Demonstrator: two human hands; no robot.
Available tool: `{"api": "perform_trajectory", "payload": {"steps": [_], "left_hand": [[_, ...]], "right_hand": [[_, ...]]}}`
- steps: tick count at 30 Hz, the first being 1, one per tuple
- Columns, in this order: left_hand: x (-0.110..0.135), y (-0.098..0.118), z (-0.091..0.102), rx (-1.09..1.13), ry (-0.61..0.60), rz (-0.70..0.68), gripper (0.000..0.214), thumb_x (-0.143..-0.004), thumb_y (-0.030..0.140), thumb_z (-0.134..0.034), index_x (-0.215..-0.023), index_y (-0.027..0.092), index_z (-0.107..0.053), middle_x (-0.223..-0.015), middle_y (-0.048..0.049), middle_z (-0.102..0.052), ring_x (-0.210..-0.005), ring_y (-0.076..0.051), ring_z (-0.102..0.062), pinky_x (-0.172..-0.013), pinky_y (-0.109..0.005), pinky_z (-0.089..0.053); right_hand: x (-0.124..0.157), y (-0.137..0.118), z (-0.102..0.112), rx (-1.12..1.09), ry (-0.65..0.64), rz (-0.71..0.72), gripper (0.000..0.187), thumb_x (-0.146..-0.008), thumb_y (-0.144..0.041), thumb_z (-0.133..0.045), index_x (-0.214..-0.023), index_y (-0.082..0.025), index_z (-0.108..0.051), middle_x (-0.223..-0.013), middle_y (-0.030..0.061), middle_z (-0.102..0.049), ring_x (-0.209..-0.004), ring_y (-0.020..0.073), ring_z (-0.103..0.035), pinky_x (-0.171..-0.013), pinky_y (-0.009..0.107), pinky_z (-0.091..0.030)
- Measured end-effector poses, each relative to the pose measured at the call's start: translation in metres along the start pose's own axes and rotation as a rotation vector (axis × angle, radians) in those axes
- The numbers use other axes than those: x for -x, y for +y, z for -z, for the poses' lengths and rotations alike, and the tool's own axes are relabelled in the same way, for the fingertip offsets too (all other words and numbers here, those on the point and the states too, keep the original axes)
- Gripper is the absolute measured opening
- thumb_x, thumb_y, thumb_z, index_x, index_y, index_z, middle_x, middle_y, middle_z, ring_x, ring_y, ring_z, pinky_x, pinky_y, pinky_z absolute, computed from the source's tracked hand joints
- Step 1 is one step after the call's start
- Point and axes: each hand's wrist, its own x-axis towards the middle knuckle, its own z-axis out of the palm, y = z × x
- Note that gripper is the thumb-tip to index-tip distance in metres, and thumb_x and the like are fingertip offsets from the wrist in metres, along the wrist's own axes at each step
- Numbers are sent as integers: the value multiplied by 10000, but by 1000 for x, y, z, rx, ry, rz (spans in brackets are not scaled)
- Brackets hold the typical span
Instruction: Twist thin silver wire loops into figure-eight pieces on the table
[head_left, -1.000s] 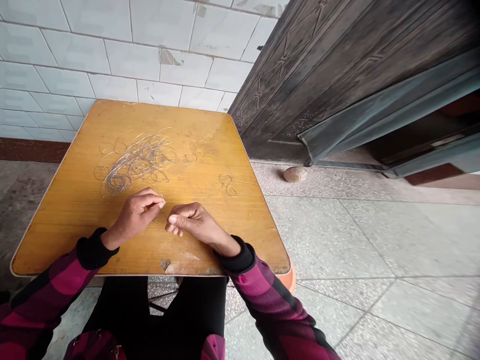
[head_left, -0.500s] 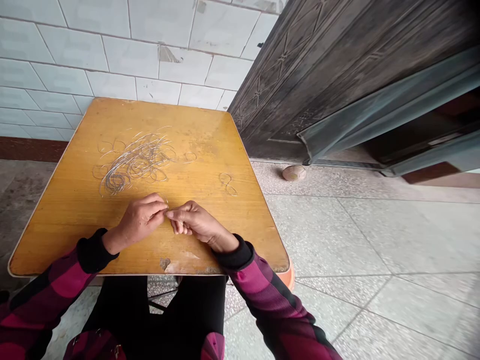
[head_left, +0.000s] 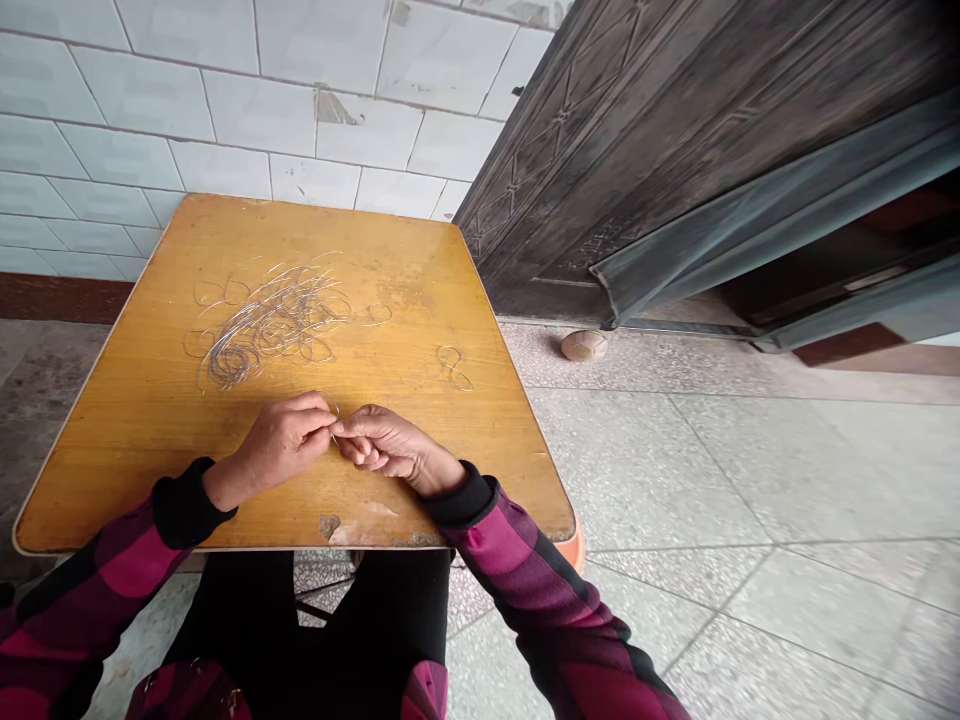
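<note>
A loose tangle of thin silver wire (head_left: 270, 325) lies on the yellow wooden tabletop (head_left: 442, 270), just beyond my hands. A small figure-eight loop of the same wire (head_left: 453, 368) rests apart to the right. My left hand (head_left: 281, 437) pinches a fine wire strand (head_left: 335, 412) between its fingertips. My right hand (head_left: 382, 447) is curled, with its fingertips against the left hand's at the strand. The strand is too thin to show whether the right fingers grip it. Both hands are above the table's near half, and neither touches the tangle.
A white tiled wall (head_left: 315, 130) stands behind the table, and a dark embossed metal door (head_left: 675, 180) stands to the right. A small round tan object (head_left: 583, 345) sits on the speckled stone floor (head_left: 675, 480). An orange plastic rim (head_left: 574, 545) shows under the table's corner.
My hands have drawn closer, and their fingertips now meet at the strand. The right hand has curled further. The view has shifted slightly, while the tangle and loop stay in place on the table.
</note>
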Motion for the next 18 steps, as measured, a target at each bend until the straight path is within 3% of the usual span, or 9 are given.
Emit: {"api": "perform_trajectory", "payload": {"steps": [7,10,13,16,18], "left_hand": [[0,-5,1,39,-51,101,216,-818,77,-493,-686,146,-650,-711,-36,-626,-633,-114,-563,-589,-224,-427],[0,-10,2,69,-2,184,198,-815,103,-510,-688,144,-657,-696,-31,-615,-616,-116,-559,-574,-227,-424],[-1,-16,4,114,78,299,203,-811,144,-533,-640,153,-641,-624,-5,-580,-545,-104,-539,-524,-220,-405],[-3,-20,8,205,131,443,214,-809,198,-557,-611,156,-626,-535,15,-566,-475,-99,-532,-489,-217,-402],[-4,-21,9,279,145,544,200,-807,230,-567,-636,155,-637,-487,23,-572,-439,-103,-527,-467,-217,-403]], "right_hand": [[1,-1,5,-28,-55,-52,468,-600,-434,-835,-494,-103,-522,-431,-54,-504,-304,-22,-304,-248,66,-184],[2,-2,4,-47,16,28,476,-567,-485,-841,-548,-101,-560,-514,-30,-576,-345,-15,-400,-287,62,-287],[4,-2,-1,-4,168,240,407,-573,-436,-854,-699,-116,-636,-667,-1,-661,-482,23,-555,-442,100,-476],[10,1,-7,190,369,614,315,-680,-378,-804,-849,-155,-659,-775,4,-678,-566,52,-595,-531,159,-533],[15,5,-10,452,518,891,250,-792,-346,-717,-971,-183,-657,-866,27,-685,-588,71,-595,-558,205,-545]]}}
